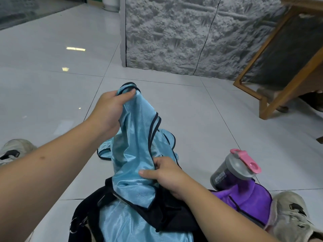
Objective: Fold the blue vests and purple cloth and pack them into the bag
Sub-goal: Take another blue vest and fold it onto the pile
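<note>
Two hands are on one blue vest (134,137): your left hand (109,109) grips its bunched top edge, fingers (128,93) curled over the dark trim and holding it up off the floor, while your right hand (167,175) pinches the fabric lower down, thumb and fingers clamped on a fold. The vest hangs between them, its lower part draped over the black bag (167,213) that lies on the floor between your feet, with another blue vest (139,226) spread in the bag's mouth. To your right the purple cloth (250,201) lies crumpled on the floor, touching a grey shaker bottle (232,172) with a pink flip cap. You sit on a glossy pale tiled floor (52,81) that mirrors the ceiling lights. Ahead stands a rough grey stone-textured wall (192,35), and a wooden frame (272,88) leans at the right. A beige shoe (293,219) shows at each lower corner.
</note>
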